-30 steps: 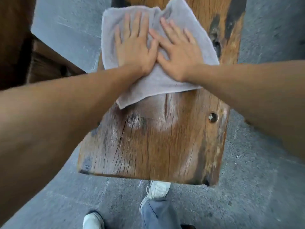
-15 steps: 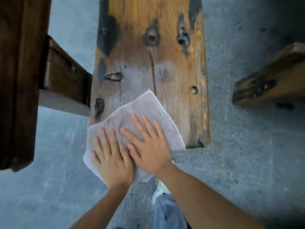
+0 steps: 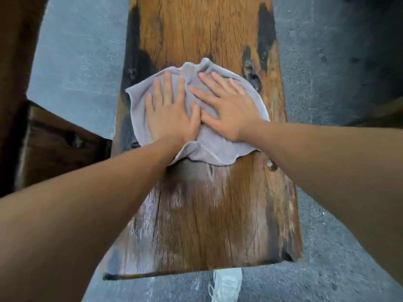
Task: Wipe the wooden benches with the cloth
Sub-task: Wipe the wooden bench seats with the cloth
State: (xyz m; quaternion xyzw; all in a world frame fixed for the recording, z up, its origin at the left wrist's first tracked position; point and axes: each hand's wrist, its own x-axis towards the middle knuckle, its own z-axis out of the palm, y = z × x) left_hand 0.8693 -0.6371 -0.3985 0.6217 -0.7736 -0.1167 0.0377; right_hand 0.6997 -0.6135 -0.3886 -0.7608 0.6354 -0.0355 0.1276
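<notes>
Both hands, left and right, press the cloth flat at mid-frame, fingers straight, gripping nothing, spreading pressure over the counter.

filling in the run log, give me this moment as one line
task: wipe bench | left hand: flat on cloth | right hand: flat on cloth | cloth: bunched, mid wooden bench | near end: damp sheen

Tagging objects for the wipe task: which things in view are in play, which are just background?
In play: cloth, wooden bench, left hand, right hand, both flat on the cloth.

Background: dark wooden furniture at left, concrete floor, white shoe.
</notes>
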